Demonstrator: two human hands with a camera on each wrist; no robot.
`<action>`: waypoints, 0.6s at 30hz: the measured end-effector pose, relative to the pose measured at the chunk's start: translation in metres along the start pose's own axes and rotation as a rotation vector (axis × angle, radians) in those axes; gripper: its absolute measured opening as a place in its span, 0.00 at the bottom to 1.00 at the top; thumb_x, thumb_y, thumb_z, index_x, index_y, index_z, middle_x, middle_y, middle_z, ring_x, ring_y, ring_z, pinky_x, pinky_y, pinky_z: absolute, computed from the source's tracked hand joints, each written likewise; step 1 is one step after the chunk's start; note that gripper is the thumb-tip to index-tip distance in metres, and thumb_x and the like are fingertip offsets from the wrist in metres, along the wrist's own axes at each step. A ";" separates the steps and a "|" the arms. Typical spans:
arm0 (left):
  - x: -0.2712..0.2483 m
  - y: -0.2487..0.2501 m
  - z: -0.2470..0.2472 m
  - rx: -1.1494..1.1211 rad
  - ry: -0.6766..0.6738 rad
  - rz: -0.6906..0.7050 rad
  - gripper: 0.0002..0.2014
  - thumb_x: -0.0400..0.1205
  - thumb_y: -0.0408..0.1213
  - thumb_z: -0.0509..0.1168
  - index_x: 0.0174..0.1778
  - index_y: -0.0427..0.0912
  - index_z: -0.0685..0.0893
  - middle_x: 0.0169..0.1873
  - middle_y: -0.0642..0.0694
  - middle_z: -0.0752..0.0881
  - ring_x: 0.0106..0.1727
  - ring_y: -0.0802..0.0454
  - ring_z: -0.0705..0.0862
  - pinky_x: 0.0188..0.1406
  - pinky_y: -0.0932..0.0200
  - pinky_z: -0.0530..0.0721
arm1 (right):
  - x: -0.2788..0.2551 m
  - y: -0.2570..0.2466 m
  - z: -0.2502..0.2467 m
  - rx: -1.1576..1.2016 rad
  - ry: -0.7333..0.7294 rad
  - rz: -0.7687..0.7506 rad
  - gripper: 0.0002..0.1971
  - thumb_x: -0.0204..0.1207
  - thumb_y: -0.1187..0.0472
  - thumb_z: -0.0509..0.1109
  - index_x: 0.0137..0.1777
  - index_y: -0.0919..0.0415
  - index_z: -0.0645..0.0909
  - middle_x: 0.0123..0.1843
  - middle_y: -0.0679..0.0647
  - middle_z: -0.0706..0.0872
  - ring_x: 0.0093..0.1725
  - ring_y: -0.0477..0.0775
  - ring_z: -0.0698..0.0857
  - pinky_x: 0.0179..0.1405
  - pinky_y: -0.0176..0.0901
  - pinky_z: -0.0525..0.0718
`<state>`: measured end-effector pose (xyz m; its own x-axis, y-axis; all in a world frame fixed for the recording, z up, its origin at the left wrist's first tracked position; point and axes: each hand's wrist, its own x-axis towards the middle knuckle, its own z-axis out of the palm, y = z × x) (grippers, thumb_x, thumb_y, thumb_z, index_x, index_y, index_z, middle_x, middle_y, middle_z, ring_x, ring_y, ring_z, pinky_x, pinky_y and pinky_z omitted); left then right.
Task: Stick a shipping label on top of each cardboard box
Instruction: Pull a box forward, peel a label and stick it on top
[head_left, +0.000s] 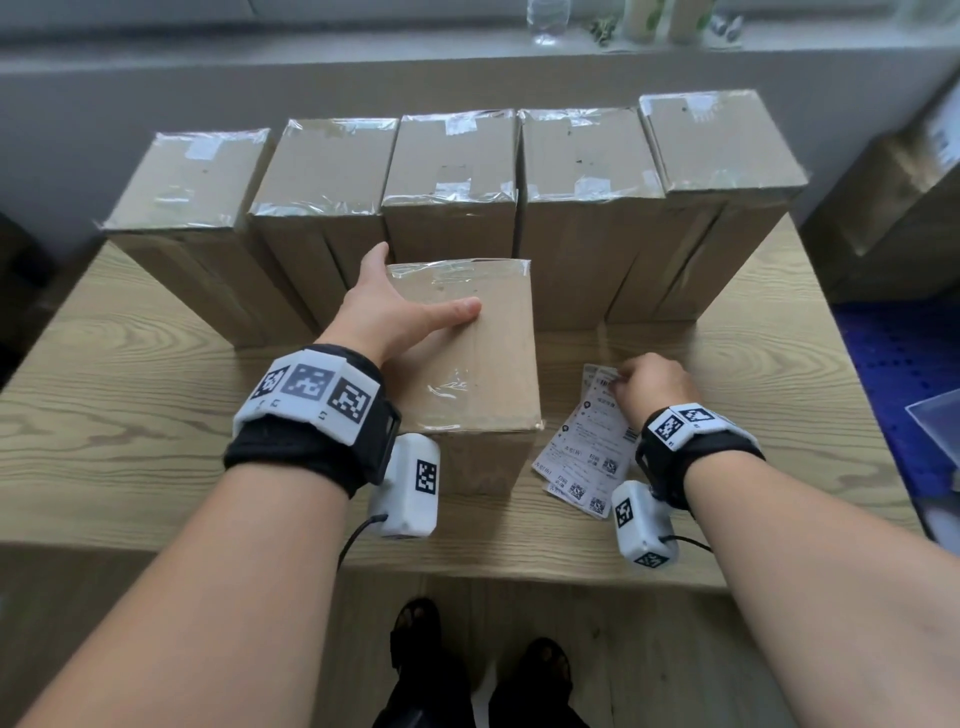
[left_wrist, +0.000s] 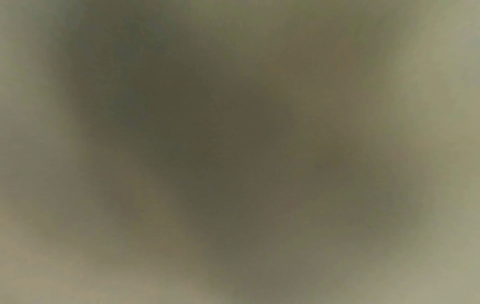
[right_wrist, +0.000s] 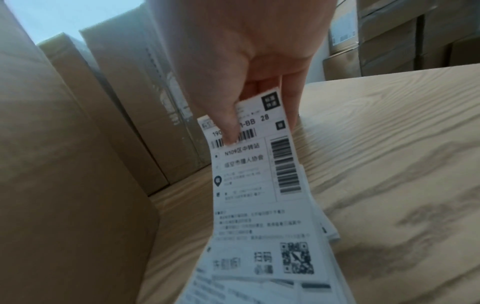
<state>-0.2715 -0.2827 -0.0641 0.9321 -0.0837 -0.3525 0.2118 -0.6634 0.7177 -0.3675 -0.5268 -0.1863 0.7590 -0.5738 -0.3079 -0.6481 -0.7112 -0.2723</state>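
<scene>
A person is standing at a wooden table (head_left: 130, 415), seen from above in the head view. Their left hand (head_left: 387, 306) is lying flat on the top of a cardboard box (head_left: 483, 364) at the centre of the frame, fingers straight and spread, the thumb pointing right across the cardboard. The fingertips on the far side are hidden behind the hand. Clear tape is glinting along the box's far edge, and no label is showing on its top.

At lower right of centre, the right hand (head_left: 652, 387) is pinching the upper end of the top shipping label (right_wrist: 249, 185) from a fanned stack of labels (head_left: 587, 467) lying on the table just right of the box. In the right wrist view, the thumb is pressing on the label's printed face and the fingers are curling behind it; the small print is too blurred to read.

Five taller boxes (head_left: 452, 171) are standing in a row across the upper part of the frame, tops taped. More cartons (head_left: 883, 208) at the right edge are cut off.

The left wrist view is showing only a dark brownish blur; nothing can be made out.
</scene>
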 end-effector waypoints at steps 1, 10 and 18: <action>0.000 0.000 0.000 0.015 0.004 0.001 0.60 0.63 0.60 0.80 0.85 0.56 0.49 0.83 0.47 0.61 0.82 0.45 0.63 0.78 0.46 0.64 | -0.002 -0.001 -0.005 0.033 0.008 0.003 0.10 0.78 0.58 0.67 0.54 0.53 0.88 0.54 0.60 0.89 0.56 0.65 0.86 0.50 0.46 0.82; -0.009 0.033 -0.022 0.199 0.061 0.130 0.47 0.68 0.58 0.78 0.81 0.47 0.65 0.78 0.41 0.69 0.77 0.41 0.69 0.75 0.41 0.71 | -0.022 -0.024 -0.080 0.276 0.042 -0.068 0.06 0.70 0.52 0.79 0.35 0.50 0.86 0.38 0.50 0.90 0.41 0.52 0.88 0.42 0.43 0.84; -0.032 0.097 -0.036 0.176 0.010 0.533 0.08 0.79 0.41 0.71 0.51 0.46 0.91 0.47 0.49 0.91 0.45 0.56 0.85 0.47 0.61 0.81 | -0.050 -0.074 -0.168 0.480 -0.009 -0.267 0.06 0.70 0.59 0.79 0.45 0.59 0.89 0.45 0.54 0.90 0.47 0.54 0.88 0.52 0.49 0.87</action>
<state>-0.2696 -0.3176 0.0387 0.8997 -0.4349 0.0377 -0.3405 -0.6453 0.6838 -0.3466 -0.5139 0.0028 0.9016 -0.3941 -0.1783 -0.3907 -0.5651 -0.7267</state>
